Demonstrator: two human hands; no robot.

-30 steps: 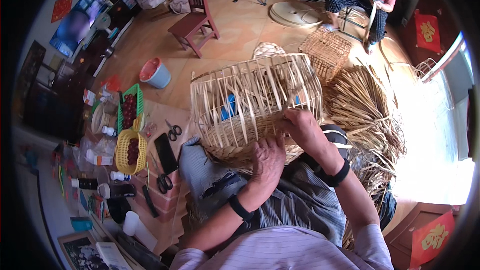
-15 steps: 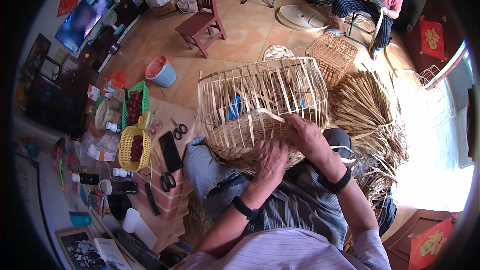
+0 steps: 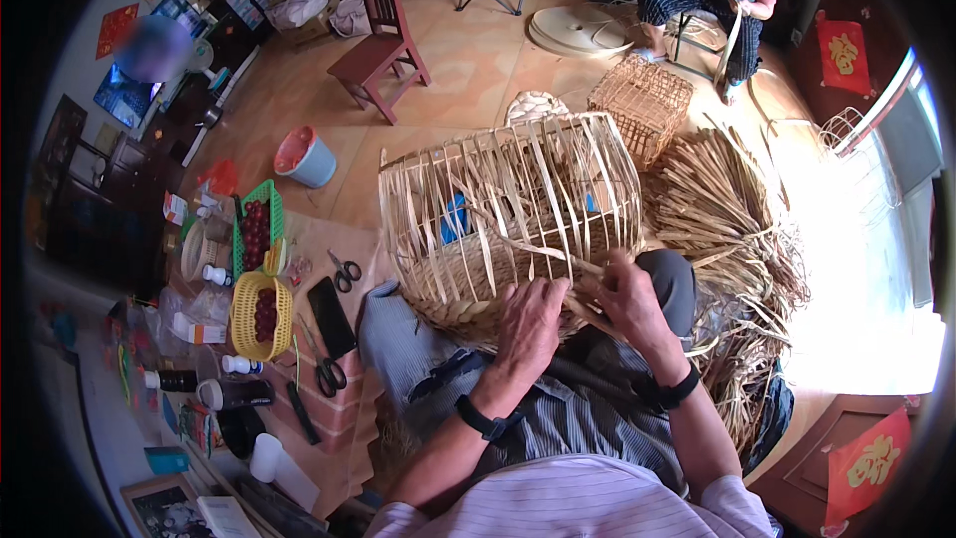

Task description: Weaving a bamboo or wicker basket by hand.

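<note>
— Both hands are sitting lower on the basket [image 3: 508, 219] than a second ago?
— Yes; left hand [image 3: 530, 314] is pressing flat, right hand [image 3: 627, 294] is pinching a strip [image 3: 543, 249] at 3 o'clock. On the lap, base woven, uprights still waiting open.

The half-woven basket [image 3: 508, 214] is made of thin, pale, dry bamboo strips, rough and matt. At nine o'clock, the small yellow basket [image 3: 261, 316] is shiny plastic. The scissors [image 3: 345, 270] are metal.
</note>
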